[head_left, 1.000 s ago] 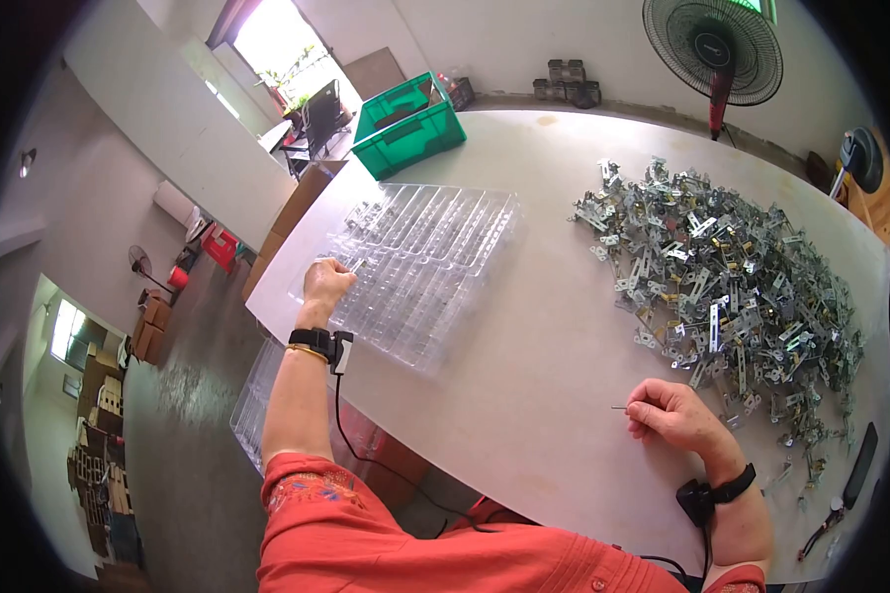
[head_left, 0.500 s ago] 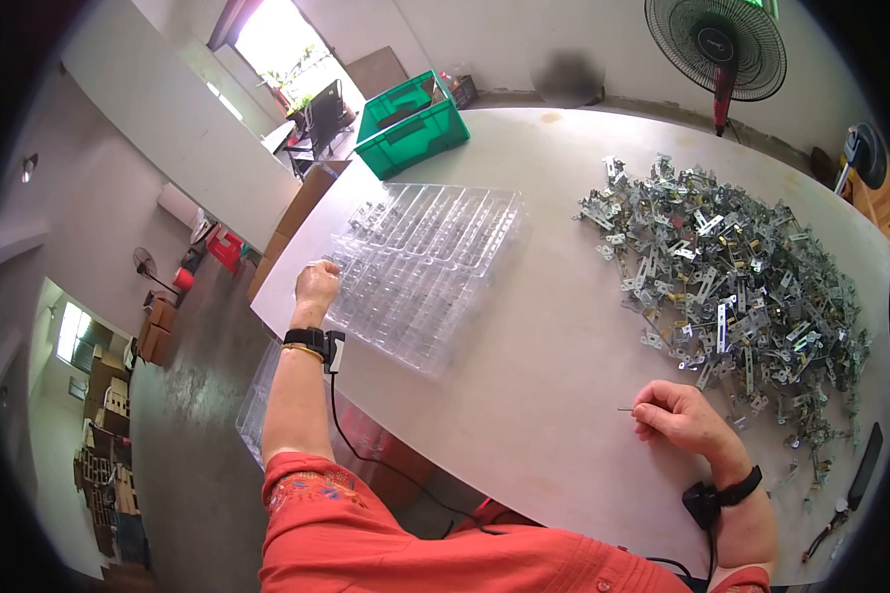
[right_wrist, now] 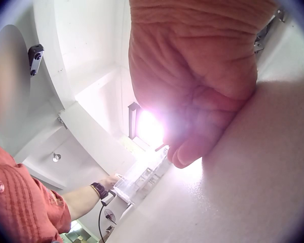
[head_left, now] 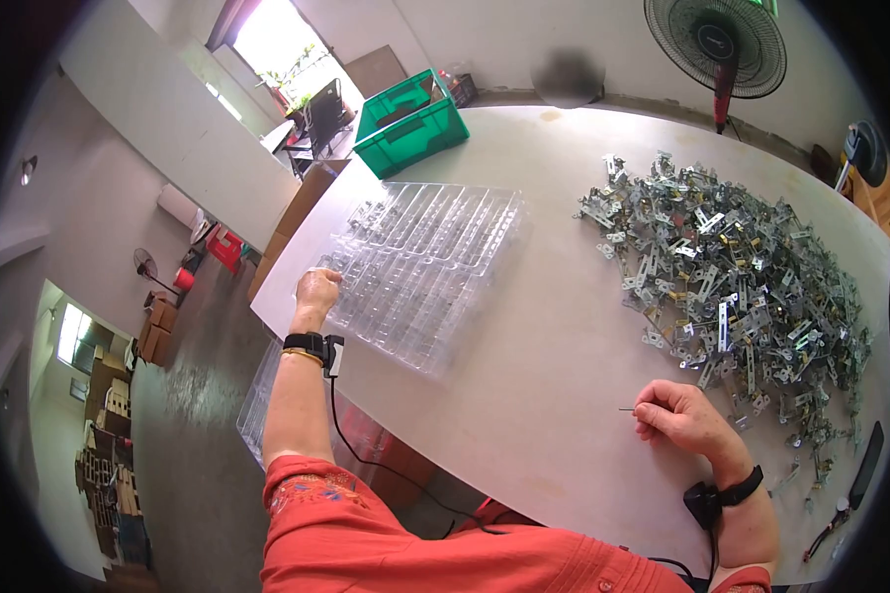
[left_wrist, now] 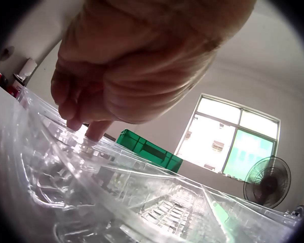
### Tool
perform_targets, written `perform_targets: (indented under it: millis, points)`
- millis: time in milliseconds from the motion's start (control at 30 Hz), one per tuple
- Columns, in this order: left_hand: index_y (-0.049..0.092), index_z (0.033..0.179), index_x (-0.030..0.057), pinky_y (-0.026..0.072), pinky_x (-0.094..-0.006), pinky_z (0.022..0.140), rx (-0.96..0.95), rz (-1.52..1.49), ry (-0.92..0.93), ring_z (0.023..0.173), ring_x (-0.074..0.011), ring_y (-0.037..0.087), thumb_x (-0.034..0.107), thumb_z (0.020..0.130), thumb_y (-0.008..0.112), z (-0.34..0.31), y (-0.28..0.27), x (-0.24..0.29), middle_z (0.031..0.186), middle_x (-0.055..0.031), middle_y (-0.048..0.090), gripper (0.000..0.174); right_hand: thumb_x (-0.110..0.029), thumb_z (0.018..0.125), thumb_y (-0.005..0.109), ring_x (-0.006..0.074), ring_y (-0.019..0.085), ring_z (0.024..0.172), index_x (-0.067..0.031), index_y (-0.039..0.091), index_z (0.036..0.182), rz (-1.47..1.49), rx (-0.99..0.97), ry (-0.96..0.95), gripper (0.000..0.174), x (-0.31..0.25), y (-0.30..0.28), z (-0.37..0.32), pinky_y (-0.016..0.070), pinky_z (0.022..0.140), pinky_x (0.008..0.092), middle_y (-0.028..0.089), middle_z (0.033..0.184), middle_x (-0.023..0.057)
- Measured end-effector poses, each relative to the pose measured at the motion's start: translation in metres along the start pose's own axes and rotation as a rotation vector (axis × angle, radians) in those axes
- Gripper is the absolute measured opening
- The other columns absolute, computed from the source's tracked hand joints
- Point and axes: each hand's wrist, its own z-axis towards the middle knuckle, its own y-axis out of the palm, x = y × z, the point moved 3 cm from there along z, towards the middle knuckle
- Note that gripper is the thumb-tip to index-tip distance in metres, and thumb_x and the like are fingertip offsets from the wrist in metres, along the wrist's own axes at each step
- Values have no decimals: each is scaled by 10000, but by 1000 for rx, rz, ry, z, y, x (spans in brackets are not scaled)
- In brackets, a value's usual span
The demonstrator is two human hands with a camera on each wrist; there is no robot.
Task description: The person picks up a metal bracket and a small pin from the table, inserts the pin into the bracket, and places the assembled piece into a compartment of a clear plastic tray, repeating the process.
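Observation:
My left hand is over the left edge of the clear compartment tray. In the left wrist view its bent fingertips reach down to the tray; whether they hold a small piece is unclear amid the glare. Near the front of the table, my right hand pinches a thin metal pin between thumb and fingers. The same pin pokes out from the fingertips in the right wrist view. A large pile of metal brackets lies just beyond the right hand.
A green crate stands at the table's back left, behind the tray. Cutters with a dark handle lie at the right edge. Another clear tray is below the table's left edge, and a cable runs from the left wrist.
My left hand has drawn slightly left and lower from its earlier place over the tray. The right hand keeps its pinch on the pin, almost unmoved.

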Motion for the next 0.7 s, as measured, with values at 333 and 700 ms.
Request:
perform_targets:
  millis: [333, 700]
  points:
    - [791, 992, 107, 544, -377, 918, 72, -68, 89, 971, -306, 720, 27, 771, 547, -9, -13, 25, 993, -170, 747, 339, -150, 1002, 609, 90, 648, 725, -26, 645, 985, -9, -4, -7, 131, 0, 0, 0, 544, 638, 253, 674, 804, 23]
    - [750, 999, 49, 532, -430, 829, 153, -197, 416, 915, -356, 679, 58, 926, 554, -42, -57, 151, 956, -197, 695, 209, -164, 994, 610, 83, 634, 713, -25, 645, 984, -19, -11, 0, 144, 1, -1, 1, 524, 648, 241, 666, 795, 16]
